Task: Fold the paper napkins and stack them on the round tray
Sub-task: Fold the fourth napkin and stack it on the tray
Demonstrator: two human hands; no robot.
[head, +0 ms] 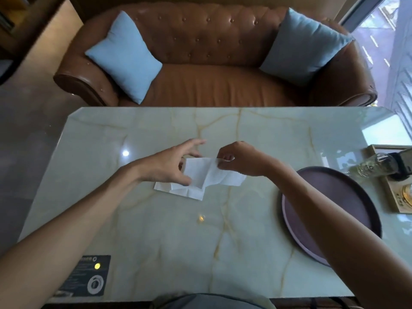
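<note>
While two hands pinch, one napkin [207, 177], one tray [347, 197]

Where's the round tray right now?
In the head view, the round tray lies on the table's right side, partly under the right forearm, beside a wooden box.

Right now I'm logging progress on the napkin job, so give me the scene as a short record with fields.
napkin: white paper napkin, partly lifted, lower part on the marble table
right hand: right hand pinches the napkin's upper edge
left hand: left hand holds its left side
round tray: round tray to the right, no napkins visible on it; forearm hides part
progress: fold unfinished, nothing stacked yet
</note>
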